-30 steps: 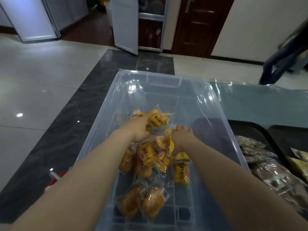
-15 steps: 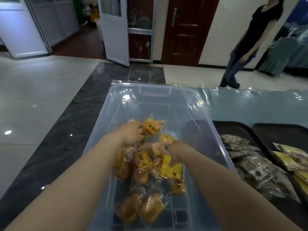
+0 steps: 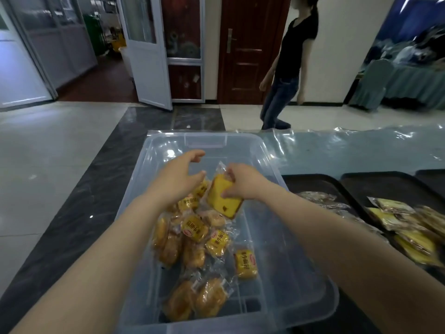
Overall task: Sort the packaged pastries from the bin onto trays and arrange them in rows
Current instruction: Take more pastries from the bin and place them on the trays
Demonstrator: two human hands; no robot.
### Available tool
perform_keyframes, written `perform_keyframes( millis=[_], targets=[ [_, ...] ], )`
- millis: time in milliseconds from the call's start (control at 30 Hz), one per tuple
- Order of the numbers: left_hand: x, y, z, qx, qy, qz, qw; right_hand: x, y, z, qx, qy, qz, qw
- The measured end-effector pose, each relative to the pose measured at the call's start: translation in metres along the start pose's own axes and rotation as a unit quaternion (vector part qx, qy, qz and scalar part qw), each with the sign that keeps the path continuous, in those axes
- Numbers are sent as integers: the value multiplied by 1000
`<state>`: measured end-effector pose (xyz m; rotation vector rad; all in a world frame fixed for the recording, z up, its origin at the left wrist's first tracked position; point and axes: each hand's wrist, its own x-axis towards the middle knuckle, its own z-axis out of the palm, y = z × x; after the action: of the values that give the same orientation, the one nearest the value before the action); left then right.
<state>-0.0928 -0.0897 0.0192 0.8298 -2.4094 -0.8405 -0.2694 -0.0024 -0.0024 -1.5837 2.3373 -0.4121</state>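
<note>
A clear plastic bin (image 3: 269, 150) in front of me holds several packaged pastries (image 3: 195, 231), golden buns in clear wrappers with yellow labels. My right hand (image 3: 243, 182) pinches a wrapped yellow cake slice (image 3: 221, 201) and holds it above the pile. My left hand (image 3: 180, 174) hovers over the pile beside it, fingers spread and holding nothing. To the right stand black trays: the nearer black tray (image 3: 310, 184) carries brown wrapped pastries (image 3: 320, 200), and the second black tray (image 3: 385, 186) carries yellow wrapped cakes (image 3: 409, 237).
The trays sit on a table under a shiny plastic cover (image 3: 349, 150). A person in a black top (image 3: 289, 63) walks across the tiled floor behind the table. White glass doors (image 3: 147, 51) and a dark wooden door (image 3: 248, 49) stand at the back.
My right hand has lifted the yellow cake slice out of the pile. My left hand has let go of the pastries and risen, fingers spread. The view tilted up; the person walked left.
</note>
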Motion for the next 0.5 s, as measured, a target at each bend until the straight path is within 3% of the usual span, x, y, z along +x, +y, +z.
perform_keyframes(
  millis=[133,267,500],
  targets=[
    [-10,25,-6,0,48,25,999,-41,20,-43,196,113,25,974],
    [-15,63,7,3,48,45,998,-67,53,-64,446,141,71,881],
    [-16,154,84,1,29,86,996,-121,157,-89,561,199,45,802]
  ],
)
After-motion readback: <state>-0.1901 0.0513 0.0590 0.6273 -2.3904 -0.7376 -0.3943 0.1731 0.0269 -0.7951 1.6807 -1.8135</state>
